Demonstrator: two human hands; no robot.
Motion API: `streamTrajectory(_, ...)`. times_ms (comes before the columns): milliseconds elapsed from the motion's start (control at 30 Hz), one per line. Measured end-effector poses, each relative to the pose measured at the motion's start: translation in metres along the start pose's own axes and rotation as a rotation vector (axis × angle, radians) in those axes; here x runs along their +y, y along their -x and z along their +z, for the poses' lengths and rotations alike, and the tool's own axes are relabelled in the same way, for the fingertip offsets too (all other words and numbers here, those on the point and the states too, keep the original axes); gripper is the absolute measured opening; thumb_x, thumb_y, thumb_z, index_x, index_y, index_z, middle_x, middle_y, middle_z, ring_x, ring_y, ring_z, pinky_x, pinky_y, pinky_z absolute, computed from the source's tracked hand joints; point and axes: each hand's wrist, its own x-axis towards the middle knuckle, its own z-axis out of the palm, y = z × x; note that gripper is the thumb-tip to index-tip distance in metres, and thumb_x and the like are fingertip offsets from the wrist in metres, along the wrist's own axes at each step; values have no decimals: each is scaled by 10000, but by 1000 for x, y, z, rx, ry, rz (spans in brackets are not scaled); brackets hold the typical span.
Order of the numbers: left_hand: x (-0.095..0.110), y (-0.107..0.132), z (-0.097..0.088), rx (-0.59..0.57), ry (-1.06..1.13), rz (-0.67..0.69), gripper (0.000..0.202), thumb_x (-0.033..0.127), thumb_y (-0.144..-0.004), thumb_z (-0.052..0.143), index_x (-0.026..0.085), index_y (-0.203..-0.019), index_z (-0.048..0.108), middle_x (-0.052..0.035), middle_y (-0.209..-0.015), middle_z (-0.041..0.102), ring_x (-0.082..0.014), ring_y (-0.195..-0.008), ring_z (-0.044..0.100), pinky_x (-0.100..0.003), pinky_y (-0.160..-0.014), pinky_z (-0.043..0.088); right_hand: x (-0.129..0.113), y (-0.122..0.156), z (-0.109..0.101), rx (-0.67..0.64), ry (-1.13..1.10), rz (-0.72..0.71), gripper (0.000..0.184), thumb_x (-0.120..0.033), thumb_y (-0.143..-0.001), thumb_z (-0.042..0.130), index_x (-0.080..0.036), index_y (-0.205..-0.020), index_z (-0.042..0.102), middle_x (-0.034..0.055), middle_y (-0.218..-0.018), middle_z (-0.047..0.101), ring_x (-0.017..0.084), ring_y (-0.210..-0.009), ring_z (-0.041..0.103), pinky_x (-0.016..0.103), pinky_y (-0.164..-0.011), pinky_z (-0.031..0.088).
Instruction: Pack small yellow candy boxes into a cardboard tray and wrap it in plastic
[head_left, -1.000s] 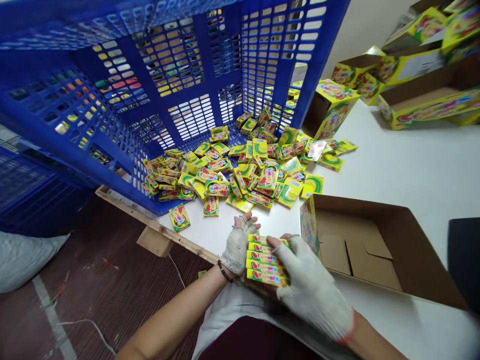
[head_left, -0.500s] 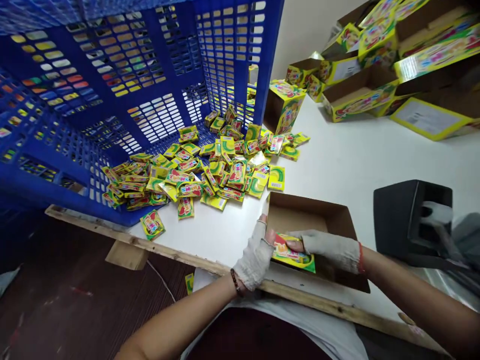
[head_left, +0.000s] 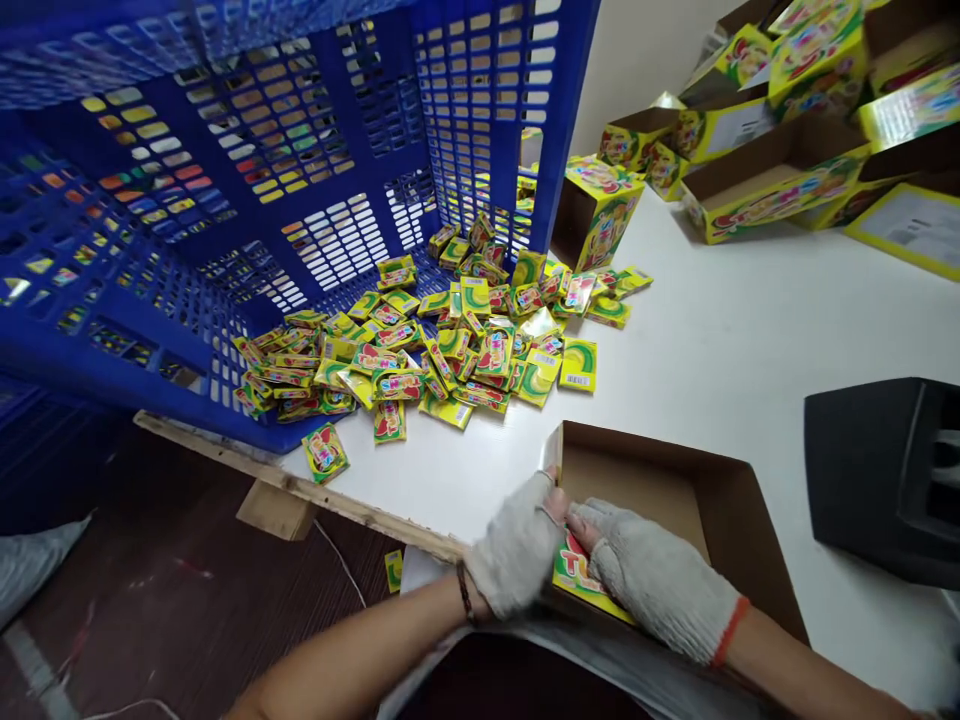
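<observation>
Fingers point(head_left: 583, 531) of the right hand point(head_left: 660, 580) lie bent over the printed pack point(head_left: 574, 568), thumb at its upper left; the other tips are hidden, so whether they grip or only press cannot be told. Lettering faces up and reads left to right; the pack's visible lower edge slants down to the right, along the near wall of the open carton point(head_left: 739, 540). Its full long axis cannot be judged, since the glove covers the right part. It sits in the carton's near left corner, beneath the right palm and just right of the left hand point(head_left: 517, 550). That hand is curled at the carton's left wall, thumb by the rim, close to the right thumb; how tightly it closes is unclear.

Half a second ago more of the pack's face showed; now the right hand covers more of it. A second ago a stack was between the hands, outside the carton, narrow sides showing.

Farther out, loose packs point(head_left: 495, 350) spill from a tipped blue crate point(head_left: 566, 130) onto the white counter point(head_left: 720, 330). Printed cartons point(head_left: 787, 185) pile up at upper right, and a black object point(head_left: 862, 480) stands right of the open carton.
</observation>
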Motion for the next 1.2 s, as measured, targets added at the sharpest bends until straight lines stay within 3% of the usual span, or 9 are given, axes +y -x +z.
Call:
streamTrajectory(167, -22, -83, -68, 207, -758, 266, 241, 108, -849, 516, 181, -1019, 670, -139, -1137, 656, -292, -1106, 595, -475, -959, 498, 2, -4, -8, -117, -95, 81, 491, -434, -999, 215, -229, -833, 629, 104, -912, 701, 255, -856, 652, 395, -824, 509)
streamTrajectory(333, -26, -101, -95, 239, -744, 386, 199, 66, -830, 532, 193, -922, 654, -103, -1035, 673, -268, -1021, 620, -465, -925, 499, 16, 0, -34, -48, -281, 46, 505, -575, -927, 335, -205, -967, 677, 129, -1039, 729, 287, -961, 672, 400, -860, 538)
streamTrajectory(433, -4, -75, -88, 214, -315, 639, 326, 0, -784, 506, 209, -994, 644, -84, -1201, 643, -223, -1154, 599, -413, -1009, 487, 17, -1, -71, 204, -351, 1, 535, -574, -881, 445, -172, -1145, 678, 147, -1202, 694, 324, -1118, 633, 447, -995, 501)
streamTrajectory(500, 20, -58, -80, 72, -71, 754, 388, -22, -782, 492, 222, -1044, 643, -84, -1321, 593, -218, -1250, 562, -413, -1056, 469, 14, -6, -99, 225, -384, -83, 513, -543, -886, 499, -185, -1214, 664, 125, -1188, 697, 300, -1089, 639, 436, -978, 512)
streamTrajectory(600, 56, -43, -62, -137, 103, 834, 349, -15, -792, 531, 227, -1002, 670, -80, -1334, 569, -224, -1250, 569, -404, -1045, 482, 12, -13, -131, -1, -521, -291, 639, -528, -810, 633, -179, -1345, 595, 93, -1190, 686, 264, -1090, 634, 389, -943, 528)
streamTrajectory(733, 72, -33, -36, -123, 231, 789, 239, 67, -809, 602, 210, -992, 657, -82, -1203, 609, -222, -1176, 597, -400, -1019, 497, 23, 1, -146, -226, -544, -256, 577, -465, -789, 664, -168, -1284, 646, 69, -1105, 697, 233, -1016, 637, 337, -885, 527)
streamTrajectory(1033, 69, -27, -11, -163, 28, 769, 238, 145, -861, 542, 214, -1078, 613, -97, -1245, 603, -219, -1163, 600, -366, -989, 512, 45, 38, -131, -473, -709, -28, 424, -588, -751, 656, -171, -790, 591, -42, -642, 464, 80, -549, 387, 203, -464, 308)
streamTrajectory(1133, 73, -23, -12, -150, -267, 697, 281, 184, -909, 506, 182, -1183, 566, -132, -1257, 620, -257, -1201, 585, -437, -1037, 484, 55, 40, -140, -412, -516, 83, 315, -477, -760, 659, -187, -686, 559, -40, -565, 447, 80, -485, 365, 222, -442, 286)
streamTrajectory(1200, 71, -14, -12, -267, -539, 661, 180, 244, -937, 512, 179, -1085, 591, -109, -1083, 677, -277, -1054, 633, -521, -1038, 459, 61, 41, -143, -354, -296, 250, 200, -358, -768, 636, -194, -660, 599, -24, -505, 470, 96, -439, 379, 248, -441, 301)
